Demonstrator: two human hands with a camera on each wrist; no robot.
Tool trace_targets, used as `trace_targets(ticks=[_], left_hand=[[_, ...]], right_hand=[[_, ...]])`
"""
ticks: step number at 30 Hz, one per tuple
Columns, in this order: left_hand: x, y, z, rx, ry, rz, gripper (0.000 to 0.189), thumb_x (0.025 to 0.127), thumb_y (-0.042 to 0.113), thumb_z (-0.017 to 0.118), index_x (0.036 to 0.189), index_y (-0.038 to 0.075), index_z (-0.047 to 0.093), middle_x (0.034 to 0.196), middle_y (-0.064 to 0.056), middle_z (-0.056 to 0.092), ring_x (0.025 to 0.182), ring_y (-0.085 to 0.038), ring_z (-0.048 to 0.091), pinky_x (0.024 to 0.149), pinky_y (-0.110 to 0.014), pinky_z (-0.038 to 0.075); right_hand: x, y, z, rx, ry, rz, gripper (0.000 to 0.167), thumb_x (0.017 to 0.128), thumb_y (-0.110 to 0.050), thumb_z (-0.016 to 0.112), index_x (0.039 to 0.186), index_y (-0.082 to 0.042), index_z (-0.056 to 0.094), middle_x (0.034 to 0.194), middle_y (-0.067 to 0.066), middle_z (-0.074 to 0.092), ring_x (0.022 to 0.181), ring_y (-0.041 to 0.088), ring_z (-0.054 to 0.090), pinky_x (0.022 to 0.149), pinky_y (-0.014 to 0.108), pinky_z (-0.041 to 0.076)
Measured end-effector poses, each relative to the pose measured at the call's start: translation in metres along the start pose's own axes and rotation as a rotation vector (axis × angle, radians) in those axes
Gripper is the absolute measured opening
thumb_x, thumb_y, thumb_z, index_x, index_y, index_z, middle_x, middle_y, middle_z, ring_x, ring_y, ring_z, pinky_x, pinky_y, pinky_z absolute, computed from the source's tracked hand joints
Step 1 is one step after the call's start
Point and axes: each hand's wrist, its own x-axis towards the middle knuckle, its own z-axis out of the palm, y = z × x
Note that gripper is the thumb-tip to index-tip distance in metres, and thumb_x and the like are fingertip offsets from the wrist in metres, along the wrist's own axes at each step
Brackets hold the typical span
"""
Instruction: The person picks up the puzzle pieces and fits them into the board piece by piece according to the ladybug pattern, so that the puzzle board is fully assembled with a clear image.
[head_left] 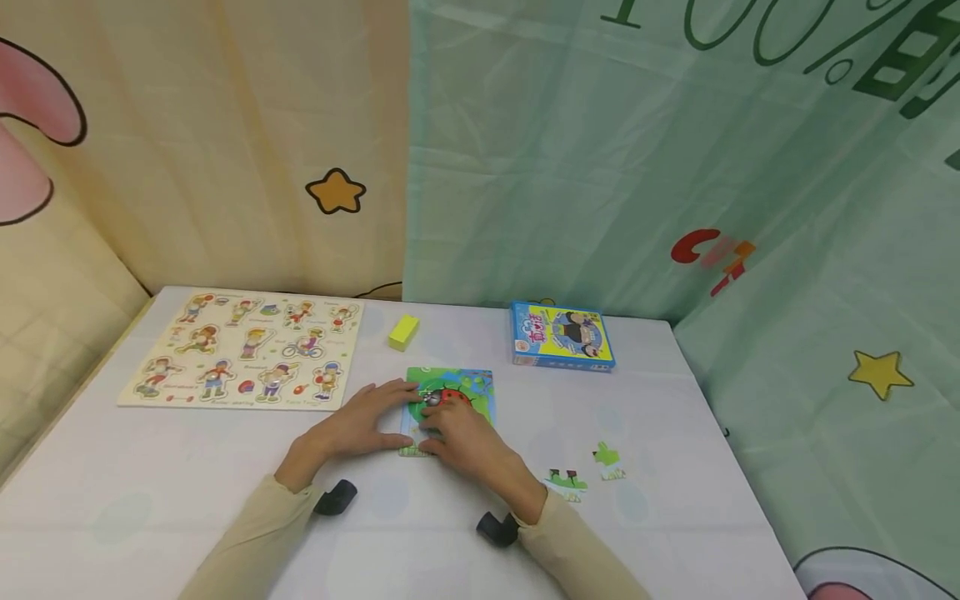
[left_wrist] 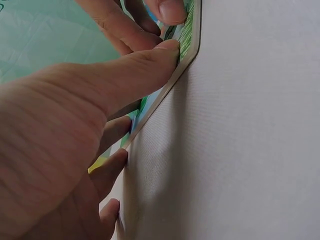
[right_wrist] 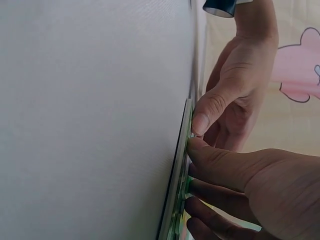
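Observation:
A ladybug jigsaw puzzle (head_left: pixel 480 382) lies flat on the table in the head view, its board (right_wrist: pixel 176 170) edge-on in the right wrist view. My left hand (head_left: pixel 371 418) rests at the puzzle's left side, thumb (left_wrist: pixel 155 65) on the grassy lower corner and other fingers along the edge. My right hand (head_left: pixel 468 437) lies over the lower middle, its fingertips (right_wrist: pixel 195 187) pressing on the picture. The spot under those fingers is hidden. Two loose puzzle pieces lie right of the right wrist: one green piece with dark marks (head_left: pixel 566 481) and one smaller green piece (head_left: pixel 609 457).
At the back left lies a white picture board (head_left: pixel 232 402) with children doing sports. A yellow block (head_left: pixel 403 332) sits behind the puzzle. A blue and yellow box (head_left: pixel 562 336) lies at the back right. Curtains (head_left: pixel 525 167) hang behind the table (head_left: pixel 420 542).

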Motion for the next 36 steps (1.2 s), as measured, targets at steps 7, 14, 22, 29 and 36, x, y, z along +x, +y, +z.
trace_targets(ticks=[7, 14, 22, 29, 36], left_hand=[[0.0, -0.001, 0.001, 0.01, 0.007, -0.016, 0.065, 0.087, 0.038, 0.077, 0.143, 0.012, 0.054, 0.156, -0.011, 0.044, 0.149, -0.037, 0.031, 0.121, -0.064, 0.018], [-0.001, 0.0, 0.001, 0.003, 0.008, -0.021, 0.066, 0.087, 0.038, 0.077, 0.142, 0.011, 0.054, 0.156, -0.012, 0.044, 0.149, -0.038, 0.031, 0.121, -0.065, 0.018], [-0.001, 0.004, 0.001, 0.0, 0.003, -0.024, 0.064, 0.087, 0.036, 0.077, 0.142, 0.011, 0.055, 0.156, -0.012, 0.044, 0.148, -0.038, 0.031, 0.121, -0.064, 0.018], [-0.001, 0.004, 0.001, -0.006, 0.001, -0.03, 0.063, 0.087, 0.036, 0.077, 0.141, 0.012, 0.055, 0.156, -0.012, 0.044, 0.149, -0.039, 0.031, 0.122, -0.063, 0.018], [0.0, 0.002, 0.001, -0.011, 0.002, -0.027, 0.064, 0.087, 0.038, 0.077, 0.142, 0.014, 0.055, 0.156, -0.01, 0.043, 0.149, -0.037, 0.031, 0.122, -0.062, 0.018]], right_hand=[[0.002, -0.001, -0.001, 0.013, -0.004, -0.01, 0.026, 0.09, -0.024, 0.076, 0.113, -0.011, 0.077, 0.128, 0.002, 0.07, 0.122, 0.02, 0.063, 0.107, 0.033, 0.05], [-0.001, 0.002, 0.001, -0.011, -0.026, -0.024, 0.027, 0.094, -0.024, 0.072, 0.118, -0.013, 0.074, 0.133, 0.001, 0.066, 0.127, 0.02, 0.06, 0.107, 0.032, 0.05], [-0.01, 0.008, -0.009, 0.017, -0.032, -0.046, 0.03, 0.094, -0.026, 0.072, 0.122, -0.016, 0.072, 0.13, -0.003, 0.067, 0.124, 0.013, 0.061, 0.104, 0.029, 0.052], [-0.025, 0.017, -0.021, 0.068, -0.024, -0.002, 0.031, 0.093, -0.028, 0.072, 0.123, -0.018, 0.072, 0.13, -0.004, 0.067, 0.125, 0.014, 0.059, 0.104, 0.034, 0.052], [-0.046, 0.027, -0.029, 0.083, -0.003, 0.008, 0.034, 0.093, -0.027, 0.073, 0.126, -0.018, 0.071, 0.129, -0.003, 0.068, 0.123, 0.017, 0.06, 0.103, 0.037, 0.053]])
